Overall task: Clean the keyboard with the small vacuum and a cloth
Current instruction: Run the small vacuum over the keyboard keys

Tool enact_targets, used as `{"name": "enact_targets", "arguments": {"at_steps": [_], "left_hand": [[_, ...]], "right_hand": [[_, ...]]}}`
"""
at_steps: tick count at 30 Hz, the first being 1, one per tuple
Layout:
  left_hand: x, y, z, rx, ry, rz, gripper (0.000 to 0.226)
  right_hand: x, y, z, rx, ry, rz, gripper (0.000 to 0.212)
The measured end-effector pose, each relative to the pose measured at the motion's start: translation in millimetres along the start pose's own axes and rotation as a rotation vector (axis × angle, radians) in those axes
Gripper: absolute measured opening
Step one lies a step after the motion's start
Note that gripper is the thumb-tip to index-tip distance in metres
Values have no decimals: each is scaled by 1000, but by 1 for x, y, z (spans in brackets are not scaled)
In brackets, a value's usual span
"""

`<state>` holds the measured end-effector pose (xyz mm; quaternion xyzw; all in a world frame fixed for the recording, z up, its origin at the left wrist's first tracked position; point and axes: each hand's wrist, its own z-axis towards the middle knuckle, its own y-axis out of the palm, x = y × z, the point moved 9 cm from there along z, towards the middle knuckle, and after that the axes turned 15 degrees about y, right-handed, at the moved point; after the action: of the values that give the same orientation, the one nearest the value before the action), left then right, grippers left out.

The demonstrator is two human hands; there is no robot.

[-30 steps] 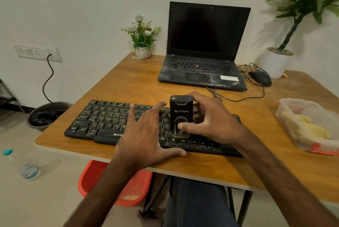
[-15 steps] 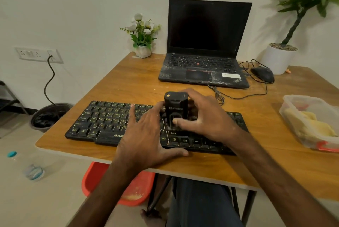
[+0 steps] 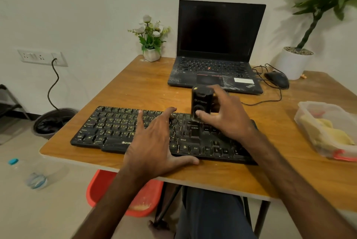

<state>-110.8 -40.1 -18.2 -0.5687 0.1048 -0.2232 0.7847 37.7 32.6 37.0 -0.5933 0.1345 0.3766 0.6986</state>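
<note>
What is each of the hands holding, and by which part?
The right hand grips the vacuum around its lower body, thumb on the front. The left hand holds nothing; it rests flat on the keyboard.

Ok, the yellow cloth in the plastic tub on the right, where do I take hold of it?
Pinch a raised fold of the yellow cloth near its middle, coming straight down from above. It lies crumpled inside the clear tub, whose walls block any side approach; the top looks open. The right hand is nearer but holds the vacuum.
</note>
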Motion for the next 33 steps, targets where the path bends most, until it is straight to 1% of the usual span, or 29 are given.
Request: {"name": "enact_targets", "arguments": {"at_steps": [2,3,6,7,8,10,13,14,16,18,19,21,24,26,27,29,31,32,33], "left_hand": [[0,-2,0,-3,-5,-9,132],[0,-2,0,-3,-4,-11,132],[-1,-1,-1,14,1,-15,134],[-1,0,-1,22,4,-9,134],[-2,0,0,29,8,-5,134],[-2,0,-1,23,8,-17,134],[-1,0,-1,17,6,-24,133],[-1,0,-1,14,5,-26,133],[-1,0,-1,16,6,-35,133],[-1,0,-1,20,13,-29,134],[-1,0,-1,22,19,-19,135],[-1,0,-1,40,26,-12,135],[0,-2,-2,51,26,-3,135],[1,-2,-2,51,25,16,134],[1,-1,-2,51,28,25,133],[1,0,-2,29,30,30,133],[-1,3,-1,-5,28,47,134],[-2,4,0,-6,30,46,134],[-1,3,-1,8,36,39,134]], "right_hand": [[8,-9,6,30,35,30,64],[7,-9,2,0,32,70,63],[-5,5,-24,-192,5,201,57],[-9,9,-33,-243,-18,220,56],[-12,11,-39,-259,-46,210,56],[-12,9,-35,-192,-64,134,57],[1,-10,-15,-5,12,40,59],[3,-13,-13,16,25,48,60],[-4,-6,-23,-69,10,115,58],[-20,9,-47,-197,-54,170,56],[-25,15,-57,-227,-89,171,54],[-22,14,-57,-198,-101,146,55],[0,-7,-34,-35,1,95,58],[2,-13,-31,16,21,99,58],[-2,-9,-36,-21,11,119,58],[-17,6,-55,-167,-49,165,56],[-26,17,-71,-277,-91,182,57],[-27,18,-71,-291,-100,175,57],[-26,17,-66,-270,-100,156,57]]}}
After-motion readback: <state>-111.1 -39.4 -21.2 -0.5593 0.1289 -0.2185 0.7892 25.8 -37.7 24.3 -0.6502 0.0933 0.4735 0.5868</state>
